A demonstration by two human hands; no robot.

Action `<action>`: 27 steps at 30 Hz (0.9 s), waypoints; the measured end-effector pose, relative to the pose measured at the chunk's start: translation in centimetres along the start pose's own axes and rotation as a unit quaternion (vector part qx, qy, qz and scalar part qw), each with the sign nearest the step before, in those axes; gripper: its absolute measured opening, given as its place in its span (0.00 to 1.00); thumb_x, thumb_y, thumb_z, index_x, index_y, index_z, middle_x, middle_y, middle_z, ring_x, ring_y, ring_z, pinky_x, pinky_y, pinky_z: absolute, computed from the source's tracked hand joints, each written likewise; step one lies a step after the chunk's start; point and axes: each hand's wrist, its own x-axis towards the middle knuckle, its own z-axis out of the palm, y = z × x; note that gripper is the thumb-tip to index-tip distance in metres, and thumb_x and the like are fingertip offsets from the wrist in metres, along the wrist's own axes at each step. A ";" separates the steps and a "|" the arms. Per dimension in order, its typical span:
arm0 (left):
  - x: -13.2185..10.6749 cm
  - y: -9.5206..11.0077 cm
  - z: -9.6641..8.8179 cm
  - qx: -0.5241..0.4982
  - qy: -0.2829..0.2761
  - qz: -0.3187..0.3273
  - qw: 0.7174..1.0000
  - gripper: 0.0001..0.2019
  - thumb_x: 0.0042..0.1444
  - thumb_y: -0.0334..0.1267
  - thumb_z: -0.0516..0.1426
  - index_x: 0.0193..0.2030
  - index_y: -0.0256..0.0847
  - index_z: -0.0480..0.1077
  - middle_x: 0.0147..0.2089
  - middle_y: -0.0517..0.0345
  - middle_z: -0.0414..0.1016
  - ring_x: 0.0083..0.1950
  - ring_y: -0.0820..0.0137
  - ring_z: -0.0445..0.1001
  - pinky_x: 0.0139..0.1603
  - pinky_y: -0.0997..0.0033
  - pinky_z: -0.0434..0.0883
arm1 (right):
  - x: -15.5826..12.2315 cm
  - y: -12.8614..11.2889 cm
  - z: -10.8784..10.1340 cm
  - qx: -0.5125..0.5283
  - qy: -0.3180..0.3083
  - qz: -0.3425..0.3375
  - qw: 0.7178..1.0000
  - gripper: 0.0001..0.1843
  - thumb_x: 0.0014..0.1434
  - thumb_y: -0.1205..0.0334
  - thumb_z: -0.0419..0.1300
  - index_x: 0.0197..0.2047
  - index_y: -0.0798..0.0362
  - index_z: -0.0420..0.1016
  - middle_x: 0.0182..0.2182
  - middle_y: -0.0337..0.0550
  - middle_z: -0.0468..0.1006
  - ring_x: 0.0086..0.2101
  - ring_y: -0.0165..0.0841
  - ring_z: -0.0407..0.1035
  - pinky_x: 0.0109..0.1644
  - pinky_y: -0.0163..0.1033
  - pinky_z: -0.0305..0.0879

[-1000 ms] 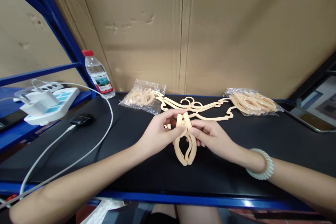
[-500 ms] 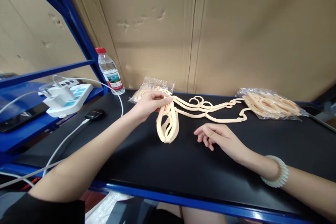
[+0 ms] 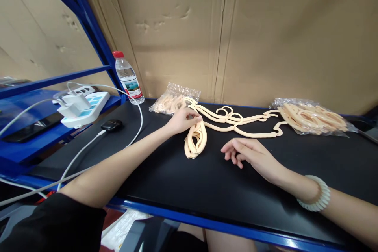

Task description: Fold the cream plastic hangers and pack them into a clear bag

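1. The left hand (image 3: 181, 121) has its grip closed in a pinch: thumb on the near side, fingers curled behind, at the upper end of the folded hanger (image 3: 203, 138). The fingertips behind are partly hidden, so how they meet the plastic cannot be told.
2. The folded hanger, cream-coloured, points its rounded loop toward the person, over the middle of the black worktop (image 3: 183, 185). Whether its full length rests there cannot be told.
3. The right hand (image 3: 256, 155) holds nothing. Its grip is slack, the fingers loosely curled and the thumb lying near the index finger, to the right of the folded hanger and apart from it. A pale bracelet (image 3: 317, 197) circles the wrist.
4. Beyond the hands lie two spread hangers, the nearer one (image 3: 251, 134) in front of the farther one (image 3: 212, 115), their hooks close together.
5. A clear bag (image 3: 169, 103) of cream pieces sits just behind the left hand; another bag (image 3: 313, 118) lies at the far right.
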 end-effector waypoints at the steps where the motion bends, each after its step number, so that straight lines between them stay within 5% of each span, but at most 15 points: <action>1: 0.1 0.0 0.0 0.011 -0.008 0.011 1.000 0.10 0.53 0.42 0.61 0.32 0.39 0.79 0.31 0.55 0.78 0.29 0.71 0.68 0.30 0.72 0.63 | 0.0 0.0 0.0 -0.003 -0.002 0.001 1.000 0.27 0.60 0.39 0.56 0.35 0.58 0.78 0.26 0.46 0.75 0.25 0.28 0.65 0.25 0.33 0.61; 11: -0.4 0.8 0.1 0.115 -0.052 0.062 0.990 0.08 0.57 0.38 0.58 0.37 0.38 0.79 0.35 0.55 0.78 0.31 0.71 0.69 0.33 0.72 0.65 | 0.2 0.0 -0.1 -0.021 -0.016 0.007 1.000 0.29 0.61 0.39 0.55 0.36 0.59 0.78 0.27 0.46 0.75 0.25 0.28 0.65 0.25 0.32 0.60; 17: -1.2 1.5 -0.2 0.198 -0.021 0.049 0.979 0.11 0.60 0.41 0.56 0.41 0.39 0.78 0.39 0.55 0.77 0.36 0.69 0.71 0.37 0.70 0.67 | 0.1 0.2 -0.1 -0.027 -0.016 0.007 0.999 0.29 0.61 0.39 0.55 0.35 0.59 0.78 0.27 0.45 0.75 0.25 0.27 0.65 0.25 0.32 0.60; 22: -3.1 4.0 1.0 0.270 0.030 0.013 0.962 0.26 0.58 0.58 0.54 0.53 0.38 0.71 0.50 0.46 0.74 0.48 0.53 0.73 0.42 0.58 0.70 | 0.3 0.3 -0.1 -0.035 -0.022 -0.002 0.999 0.27 0.62 0.41 0.54 0.36 0.59 0.78 0.27 0.45 0.75 0.25 0.27 0.65 0.25 0.32 0.61; 25: -4.0 5.3 2.1 0.334 0.006 0.017 0.942 0.41 0.49 0.65 0.57 0.62 0.36 0.61 0.55 0.42 0.70 0.57 0.47 0.68 0.49 0.51 0.71 | 0.3 0.4 -0.1 -0.042 -0.023 -0.008 0.999 0.26 0.63 0.43 0.54 0.36 0.59 0.77 0.27 0.44 0.75 0.25 0.27 0.65 0.24 0.31 0.61; 27: -4.2 5.8 2.1 0.332 -0.008 0.015 0.943 0.40 0.51 0.64 0.56 0.62 0.34 0.60 0.56 0.40 0.68 0.59 0.47 0.66 0.53 0.49 0.69 | 0.3 0.4 0.0 -0.058 -0.021 -0.016 0.998 0.24 0.63 0.44 0.54 0.37 0.58 0.77 0.27 0.44 0.74 0.25 0.27 0.65 0.24 0.31 0.61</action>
